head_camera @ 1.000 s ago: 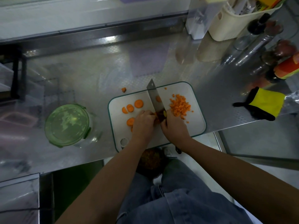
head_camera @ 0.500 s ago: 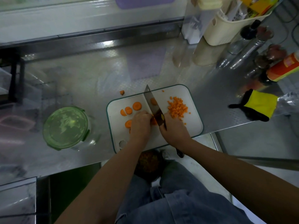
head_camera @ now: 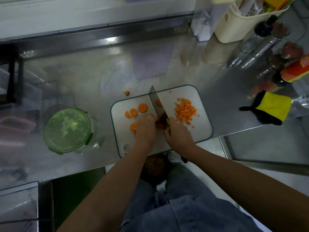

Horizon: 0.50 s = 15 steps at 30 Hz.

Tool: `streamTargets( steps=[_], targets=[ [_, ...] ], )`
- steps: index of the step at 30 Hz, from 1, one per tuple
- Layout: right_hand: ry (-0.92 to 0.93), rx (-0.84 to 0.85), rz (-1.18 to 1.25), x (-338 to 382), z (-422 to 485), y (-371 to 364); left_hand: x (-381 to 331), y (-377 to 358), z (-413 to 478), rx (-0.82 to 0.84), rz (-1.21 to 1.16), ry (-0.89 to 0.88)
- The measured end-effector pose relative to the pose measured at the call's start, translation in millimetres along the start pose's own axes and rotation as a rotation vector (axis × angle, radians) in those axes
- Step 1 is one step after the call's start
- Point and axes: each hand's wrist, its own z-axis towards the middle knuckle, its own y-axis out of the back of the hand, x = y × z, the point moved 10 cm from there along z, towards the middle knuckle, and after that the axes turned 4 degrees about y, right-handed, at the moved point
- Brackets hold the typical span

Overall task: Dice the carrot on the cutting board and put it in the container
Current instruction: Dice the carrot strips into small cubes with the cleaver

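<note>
compared with half a second ago, little has changed. my left hand (head_camera: 145, 129) and right hand (head_camera: 178, 133) sit at the same spot on the near middle of the cutting board (head_camera: 199, 133). the knife (head_camera: 156, 104) lies at the same slant, its tip past the board's far edge. the carrot slices (head_camera: 142, 108) left of the blade are unmoved, as is the one slice just right of it. the diced carrot (head_camera: 185, 111) remains heaped on the board's right half, and one stray bit (head_camera: 127, 93) still lies on the worktop (head_camera: 93, 77) just beyond the board.

hand state: my right hand is wrapped round the knife handle. my left hand has its fingers curled down on a carrot piece (head_camera: 160, 126) against the blade.

the container (head_camera: 67, 129) stands on the worktop left of the board, well apart from both hands, with its green lid on.

hard to make out: the carrot piece shows only as a dark sliver between my hands. the knife handle is almost wholly covered by my right hand. a slice near my left hand is partly hidden under it. the lid is smeared with glare, so i cannot tell what the container holds. items at the far right are cut off by the frame.
</note>
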Motion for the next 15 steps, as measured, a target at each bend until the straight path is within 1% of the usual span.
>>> streamTargets(
  steps=[3,7,11,15],
  targets=[
    [-0.003,-0.007,-0.008,-3.3,0.0,-1.5,2.0,1.5,0.3,-0.007,-0.024,0.031],
    [-0.021,-0.067,0.035,-8.2,3.8,9.5,3.6,3.8,0.5,-0.016,-0.067,0.048],
    [-0.005,-0.039,-0.016,-10.8,9.4,14.8,6.9,1.8,2.3,0.005,-0.094,0.051],
    [0.029,-0.041,0.011,-7.4,9.2,21.0,8.6,1.4,-0.8,0.025,-0.095,0.035]
  ],
)
